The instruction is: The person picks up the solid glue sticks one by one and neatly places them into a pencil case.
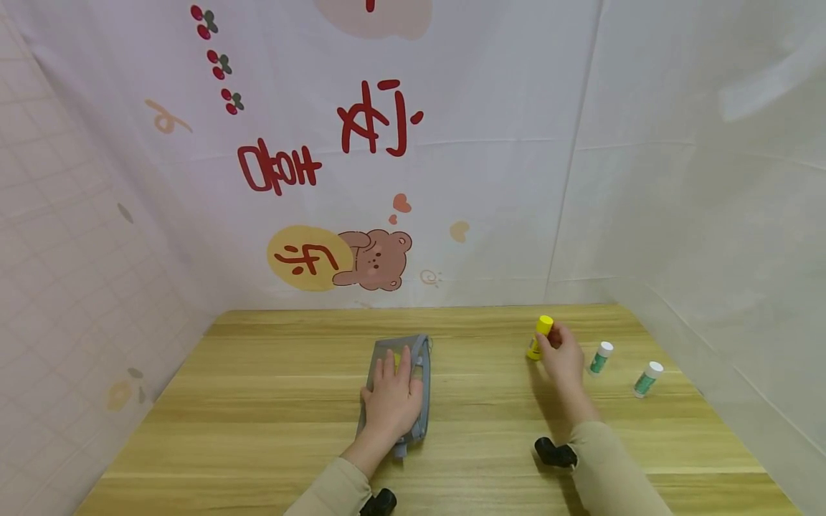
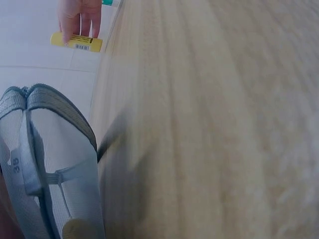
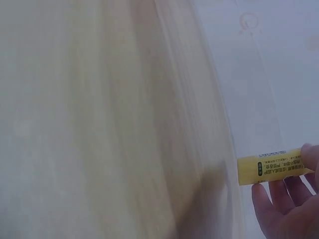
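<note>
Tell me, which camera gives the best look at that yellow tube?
The right wrist view: the yellow tube appears largest, its printing clearest, though the right hand partly covers it. The head view shows it small, tilted and partly covered; the left wrist view shows it small too, with a barcode visible.

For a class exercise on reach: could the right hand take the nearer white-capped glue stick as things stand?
Probably not yet: the right hand holds the yellow glue stick and would likely have to release it first. The white-capped glue stick stands close beside that hand, apparently unobstructed.
</note>
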Action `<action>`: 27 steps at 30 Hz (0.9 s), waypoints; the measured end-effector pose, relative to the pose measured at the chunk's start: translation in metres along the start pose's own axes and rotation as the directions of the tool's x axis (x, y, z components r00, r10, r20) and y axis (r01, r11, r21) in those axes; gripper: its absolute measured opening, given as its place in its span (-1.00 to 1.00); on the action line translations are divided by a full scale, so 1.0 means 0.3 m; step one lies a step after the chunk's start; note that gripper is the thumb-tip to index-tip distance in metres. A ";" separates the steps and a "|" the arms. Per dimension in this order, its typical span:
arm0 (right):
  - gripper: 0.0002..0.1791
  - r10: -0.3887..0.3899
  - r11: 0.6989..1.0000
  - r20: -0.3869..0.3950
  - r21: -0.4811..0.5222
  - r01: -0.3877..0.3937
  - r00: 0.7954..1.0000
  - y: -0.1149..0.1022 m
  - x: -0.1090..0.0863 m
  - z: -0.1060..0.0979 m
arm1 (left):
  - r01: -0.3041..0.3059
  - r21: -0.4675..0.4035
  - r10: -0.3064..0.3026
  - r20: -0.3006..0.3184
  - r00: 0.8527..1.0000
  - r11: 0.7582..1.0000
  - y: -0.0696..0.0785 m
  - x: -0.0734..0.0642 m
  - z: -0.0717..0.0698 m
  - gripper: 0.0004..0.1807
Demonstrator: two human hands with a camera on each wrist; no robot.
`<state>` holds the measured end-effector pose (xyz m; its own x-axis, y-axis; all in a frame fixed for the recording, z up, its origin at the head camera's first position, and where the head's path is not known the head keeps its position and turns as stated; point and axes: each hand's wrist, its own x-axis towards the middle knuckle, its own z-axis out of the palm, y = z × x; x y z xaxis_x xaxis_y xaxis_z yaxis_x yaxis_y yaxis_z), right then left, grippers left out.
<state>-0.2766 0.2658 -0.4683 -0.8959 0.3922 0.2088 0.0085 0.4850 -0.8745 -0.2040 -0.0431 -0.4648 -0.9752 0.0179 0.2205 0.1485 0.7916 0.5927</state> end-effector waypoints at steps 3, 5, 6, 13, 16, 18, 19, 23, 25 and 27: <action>-0.54 -0.012 1.000 0.012 0.012 0.012 1.000 -0.011 -0.007 0.013 | 0.000 -0.001 0.000 -0.001 1.000 1.000 0.000 0.000 -0.001 -0.36; -0.54 -0.016 1.000 0.027 0.016 0.015 1.000 -0.021 -0.016 0.021 | 0.001 -0.001 -0.001 0.000 1.000 1.000 0.001 0.000 -0.003 -0.35; -0.55 -0.018 1.000 0.033 0.019 0.018 0.999 -0.025 -0.019 0.025 | 0.002 -0.001 -0.002 0.001 1.000 1.000 0.001 -0.001 -0.003 -0.35; -0.56 -0.026 0.999 0.083 0.045 0.022 0.996 -0.051 -0.047 0.051 | 0.005 -0.003 -0.005 0.005 1.000 1.000 0.003 -0.002 -0.007 -0.35; -0.56 -0.029 0.999 0.102 0.047 0.024 0.994 -0.064 -0.061 0.065 | 0.007 -0.005 -0.007 0.006 1.000 1.000 0.005 -0.002 -0.007 -0.35; -0.57 -0.029 0.998 0.114 0.052 0.023 0.993 -0.075 -0.070 0.075 | 0.009 -0.004 -0.009 0.006 1.000 1.000 0.006 -0.002 -0.007 -0.35; -0.58 -0.033 0.998 0.117 0.054 0.027 0.993 -0.080 -0.074 0.081 | 0.009 -0.005 -0.009 0.006 1.000 1.000 0.006 -0.003 -0.008 -0.35; -0.61 -0.035 0.995 0.139 0.094 0.022 0.990 -0.102 -0.091 0.102 | 0.009 -0.007 -0.009 0.004 1.000 1.000 0.006 -0.003 -0.008 -0.35; -0.61 -0.033 0.993 0.156 0.119 0.015 0.987 -0.110 -0.099 0.113 | 0.009 -0.008 -0.009 0.004 1.000 1.000 0.005 -0.004 -0.008 -0.35; -0.61 -0.033 0.989 0.172 0.150 0.007 0.984 -0.119 -0.109 0.124 | 0.010 -0.009 -0.010 0.004 1.000 1.000 0.003 -0.004 -0.006 -0.35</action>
<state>-0.2641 0.2066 -0.4601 -0.9588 0.2356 0.1587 -0.0642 0.3647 -0.9289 -0.2023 -0.0435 -0.4630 -0.9773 0.0129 0.2113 0.1406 0.7860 0.6020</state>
